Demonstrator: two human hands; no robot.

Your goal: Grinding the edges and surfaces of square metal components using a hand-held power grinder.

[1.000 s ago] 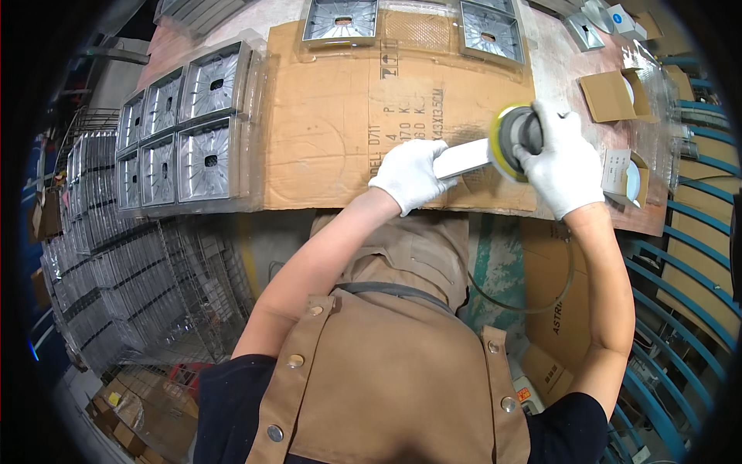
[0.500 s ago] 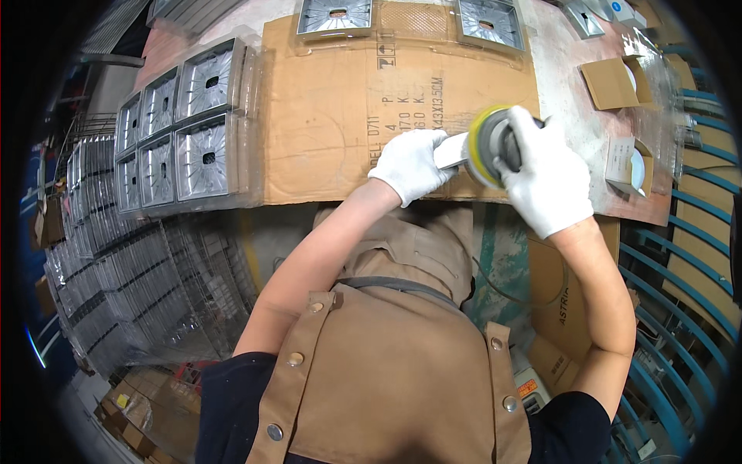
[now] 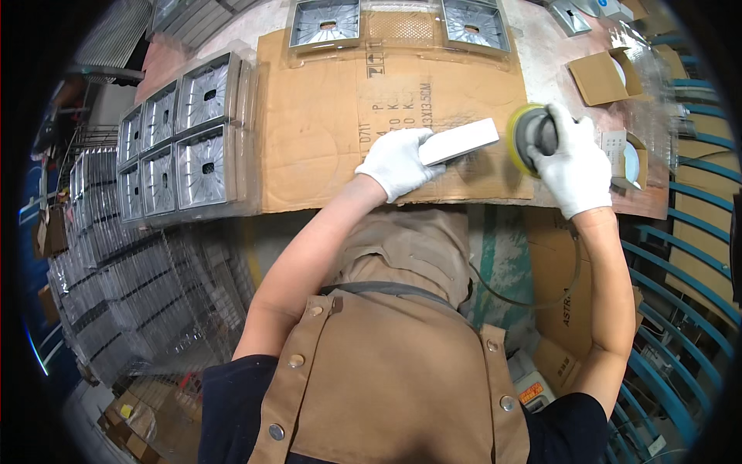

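My left hand (image 3: 399, 162), in a white glove, grips one end of a pale, flat-sided rectangular piece (image 3: 462, 142), which slants up to the right above the cardboard. Its hidden sides do not let me tell what kind of part it is. My right hand (image 3: 576, 164), also gloved, is wrapped round a round orbital sander (image 3: 535, 139) with a dark body and a yellow-edged pad. The pad is tilted on its side, facing the piece, with a gap between them. Both hands are over the table's near edge.
A cardboard sheet (image 3: 309, 131) covers the table's middle. Square metal housings (image 3: 207, 164) sit in clear plastic trays at left, with two more (image 3: 326, 23) at the back. Small open boxes (image 3: 607, 80) stand at right. A hose (image 3: 525, 305) hangs below the table.
The sander has moved right, away from the pale piece, which it was against or overlapping. My left hand has shifted slightly left, and more of the piece shows.
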